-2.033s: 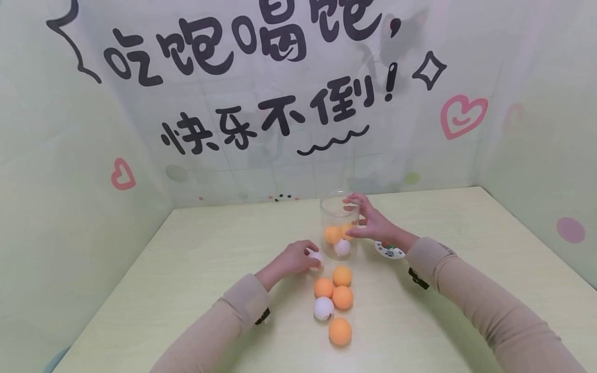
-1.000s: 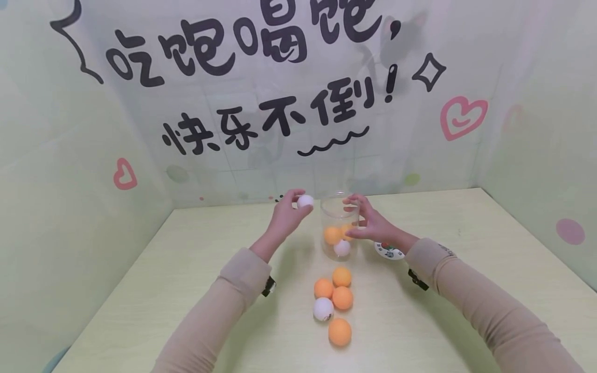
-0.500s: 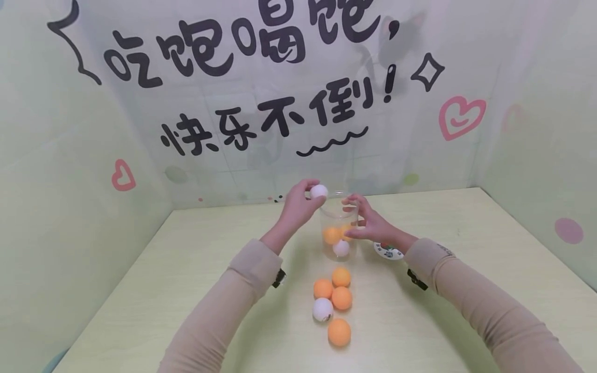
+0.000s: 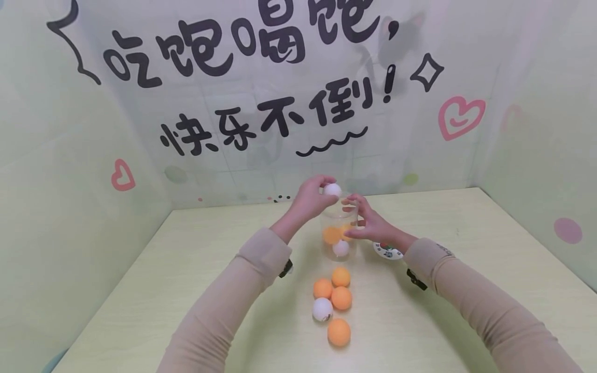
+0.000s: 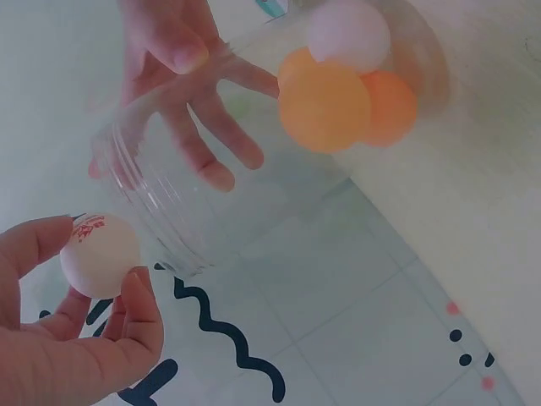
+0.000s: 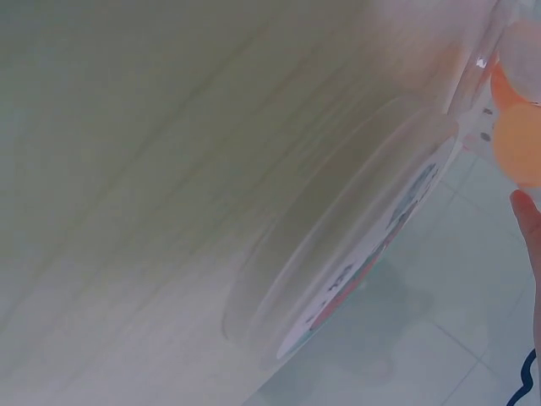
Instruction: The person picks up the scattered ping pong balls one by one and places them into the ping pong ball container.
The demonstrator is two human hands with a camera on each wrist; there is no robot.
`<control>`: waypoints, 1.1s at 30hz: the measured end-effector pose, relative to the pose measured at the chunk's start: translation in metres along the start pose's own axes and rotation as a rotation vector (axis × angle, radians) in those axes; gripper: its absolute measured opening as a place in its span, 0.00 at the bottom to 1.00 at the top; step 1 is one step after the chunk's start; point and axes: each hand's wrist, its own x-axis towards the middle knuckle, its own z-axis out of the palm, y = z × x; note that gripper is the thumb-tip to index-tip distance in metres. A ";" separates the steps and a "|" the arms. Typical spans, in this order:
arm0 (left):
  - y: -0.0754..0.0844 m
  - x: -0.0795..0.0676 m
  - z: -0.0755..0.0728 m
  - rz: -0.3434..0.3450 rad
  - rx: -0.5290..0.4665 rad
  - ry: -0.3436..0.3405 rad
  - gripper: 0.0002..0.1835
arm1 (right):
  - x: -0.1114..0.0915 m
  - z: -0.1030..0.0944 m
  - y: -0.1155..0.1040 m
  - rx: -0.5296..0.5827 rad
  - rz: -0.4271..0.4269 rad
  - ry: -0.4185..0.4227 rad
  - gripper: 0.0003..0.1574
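Observation:
A white ping-pong ball (image 4: 332, 190) with red print is pinched in my left hand (image 4: 311, 199), right at the mouth of a clear jar (image 4: 330, 217). In the left wrist view the ball (image 5: 101, 255) sits between thumb and fingertips, just outside the jar's threaded rim (image 5: 161, 203). My right hand (image 4: 373, 223) holds the jar's right side, its fingers spread around the wall. Inside, at the bottom, lie several balls: orange ones (image 5: 325, 108) and a white one (image 5: 348, 35). Only a fingertip of the right hand (image 6: 526, 211) shows in the right wrist view.
In front of the jar, several loose orange balls (image 4: 339, 332) and a white ball (image 4: 322, 309) lie on the wooden table (image 4: 196, 290). A round printed lid (image 4: 389, 252) lies beside the jar under the right wrist. A printed curtain (image 4: 261, 171) hangs behind.
My left hand picked the white ball up from the table beside the jar, raised it, then moved it right to the jar's mouth. The right hand has stayed on the jar.

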 end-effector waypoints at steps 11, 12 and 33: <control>0.005 0.000 0.002 -0.026 0.077 -0.071 0.22 | -0.001 0.001 -0.001 0.012 -0.026 0.000 0.48; 0.005 0.000 0.002 -0.034 0.081 -0.075 0.23 | 0.000 0.001 -0.001 0.010 -0.033 0.001 0.48; -0.003 -0.016 -0.002 -0.005 0.017 -0.086 0.21 | -0.001 0.001 -0.002 -0.007 -0.026 0.000 0.49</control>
